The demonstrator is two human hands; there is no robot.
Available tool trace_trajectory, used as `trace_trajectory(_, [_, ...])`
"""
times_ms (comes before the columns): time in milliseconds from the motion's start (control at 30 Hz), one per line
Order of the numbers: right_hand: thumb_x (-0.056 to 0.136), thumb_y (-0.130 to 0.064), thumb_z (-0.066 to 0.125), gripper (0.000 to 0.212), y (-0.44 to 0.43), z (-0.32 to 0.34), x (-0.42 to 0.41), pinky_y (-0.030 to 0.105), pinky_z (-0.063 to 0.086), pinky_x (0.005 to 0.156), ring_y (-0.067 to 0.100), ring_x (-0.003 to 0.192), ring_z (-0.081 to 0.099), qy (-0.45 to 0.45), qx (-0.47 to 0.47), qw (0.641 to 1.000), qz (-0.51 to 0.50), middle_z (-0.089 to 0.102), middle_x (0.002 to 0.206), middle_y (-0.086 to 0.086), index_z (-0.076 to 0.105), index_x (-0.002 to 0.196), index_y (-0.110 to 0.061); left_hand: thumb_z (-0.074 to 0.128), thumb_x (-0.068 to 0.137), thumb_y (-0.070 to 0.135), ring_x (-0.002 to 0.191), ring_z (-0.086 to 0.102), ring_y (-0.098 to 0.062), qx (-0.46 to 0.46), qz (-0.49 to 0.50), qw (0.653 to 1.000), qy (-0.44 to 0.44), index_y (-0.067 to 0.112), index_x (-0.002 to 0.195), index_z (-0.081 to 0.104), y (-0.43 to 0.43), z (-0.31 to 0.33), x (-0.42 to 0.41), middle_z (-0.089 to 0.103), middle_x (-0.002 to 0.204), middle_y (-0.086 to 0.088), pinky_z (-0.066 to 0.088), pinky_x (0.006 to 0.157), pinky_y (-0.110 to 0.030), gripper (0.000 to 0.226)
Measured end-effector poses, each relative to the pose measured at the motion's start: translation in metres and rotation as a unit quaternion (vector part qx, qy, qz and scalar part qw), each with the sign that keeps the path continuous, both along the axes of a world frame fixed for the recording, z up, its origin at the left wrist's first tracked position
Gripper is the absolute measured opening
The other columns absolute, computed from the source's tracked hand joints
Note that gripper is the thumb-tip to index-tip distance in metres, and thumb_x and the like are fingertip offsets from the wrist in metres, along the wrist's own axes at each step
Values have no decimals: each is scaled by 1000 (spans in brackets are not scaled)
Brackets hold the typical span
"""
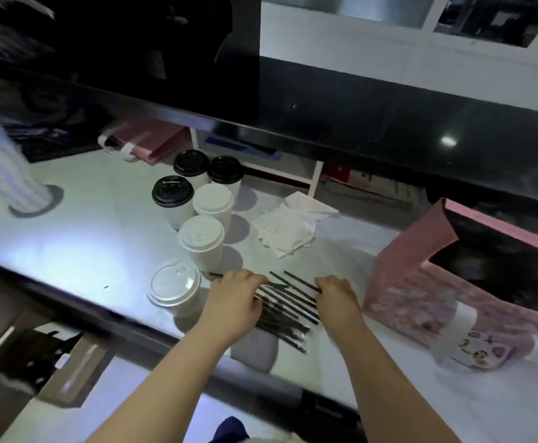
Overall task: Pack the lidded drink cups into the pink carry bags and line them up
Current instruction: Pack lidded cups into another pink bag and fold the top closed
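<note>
Starting with the bench (69, 251), a smooth, glossy top was seen, on which anything nudged would be expected to slide rather than stay put. At its right end the open pink carry bag (398, 282) was found tilted with its mouth gaping and nothing visibly bracing it. Were a cup lowered in carelessly, the soft wall would probably fold and the bag could be tipped over; whether it held a cup could not be made out. A stack of flat pink bags (152, 139) lay at the back, well apart from the hands. The six lidded drink cups (201, 233) were clustered upright in the middle of the bench, none packed as far as could be seen. The nearest white-lidded cup (174, 284) stood close to the front edge and just beside the left hand (234, 298), so a sideways sweep of that wrist could knock it over, and a loose lid would let it spill. The wrapped straws (290, 302) were spread between the hands, grasped at one end by the curled fingers (250, 279) of the left hand and pinched at the other by the right hand (338, 298). A few could be dropped off the front edge if the bundle were lifted unevenly.
</note>
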State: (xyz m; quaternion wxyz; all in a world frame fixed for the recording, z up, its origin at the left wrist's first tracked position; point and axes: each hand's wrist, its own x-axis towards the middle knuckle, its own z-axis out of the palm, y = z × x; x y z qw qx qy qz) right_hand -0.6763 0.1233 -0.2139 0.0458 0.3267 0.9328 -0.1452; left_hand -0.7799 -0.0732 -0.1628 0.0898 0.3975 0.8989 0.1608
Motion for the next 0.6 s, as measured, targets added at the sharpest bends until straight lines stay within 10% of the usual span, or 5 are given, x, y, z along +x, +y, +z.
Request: trace_trajectory(600, [89,-20,61,9,-15,-27,-7,30,40,68,23,87,57,95,-29,993,-66,61,87,3,66,84,-15,50,86,22,120,46,-22,-7,-37,999,-32,31,134,50,4,-13,-21,54,130,5,39,94,-38,49])
